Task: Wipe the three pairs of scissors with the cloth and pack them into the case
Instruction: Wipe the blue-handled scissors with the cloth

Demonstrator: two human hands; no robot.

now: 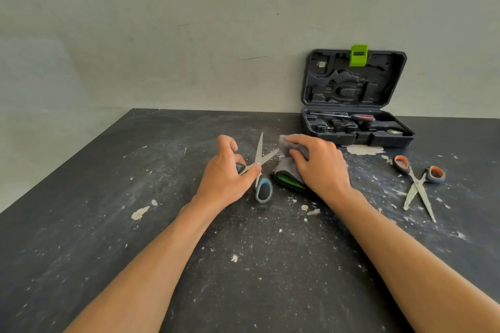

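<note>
Blue-handled scissors point(259, 159) lie open on the dark table point(108, 197), blades pointing away. My left hand point(226, 170) holds them at the pivot, its thumb on the joint. My right hand point(318, 163) grips a grey cloth point(290, 167) with a green inner layer, bunched around the tip of the right blade. Orange-handled scissors point(418, 184) lie open at the right, their blades smeared with pale dirt. The dark case point(357, 138) stands open at the back right, its lid leaning on the wall. A red-handled pair point(349, 116) appears to lie in its tray.
Pale flakes and dust are scattered over the table, with a larger patch point(364, 149) just in front of the case. A green latch point(359, 55) sits on the lid's top edge. A grey wall stands behind the table.
</note>
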